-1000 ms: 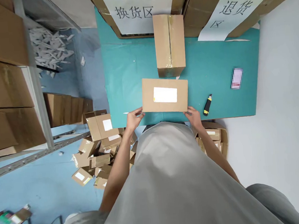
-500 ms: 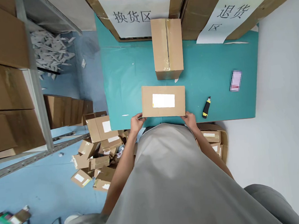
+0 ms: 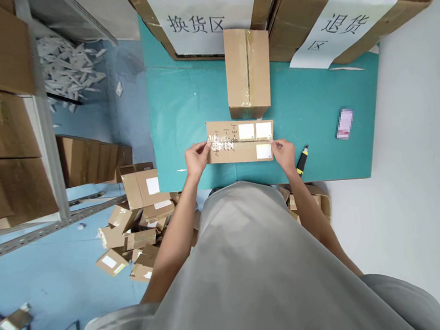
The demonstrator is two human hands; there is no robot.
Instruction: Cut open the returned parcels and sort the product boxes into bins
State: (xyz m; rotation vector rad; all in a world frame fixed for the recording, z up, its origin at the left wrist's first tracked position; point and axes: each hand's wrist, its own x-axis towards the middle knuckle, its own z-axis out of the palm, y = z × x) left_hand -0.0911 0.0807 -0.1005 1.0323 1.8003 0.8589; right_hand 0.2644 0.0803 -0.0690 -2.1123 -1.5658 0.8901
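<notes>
A small cardboard box (image 3: 234, 153) lies near the front edge of the teal table, showing a face with a taped seam, white labels and handwriting. My left hand (image 3: 197, 159) pinches its left end, thumb and fingers closed at the edge. At the opposite end my right hand (image 3: 283, 153) grips the right edge the same way. A black and yellow utility knife (image 3: 303, 160) lies just right of my right hand. Directly behind the small box stands a taller taped cardboard box (image 3: 238, 71).
Two large open cartons with paper signs, one left (image 3: 200, 25) and one right (image 3: 346, 28), stand along the back. A blurred pinkish item (image 3: 344, 123) rests on the table's right side. Discarded boxes (image 3: 141, 238) pile on the floor at left, beside a shelf (image 3: 45, 108) holding cartons.
The small box has been turned over: its single-label face gave way to the taped face with several labels and writing. Both hands moved up and forward from its lower corners to its ends.
</notes>
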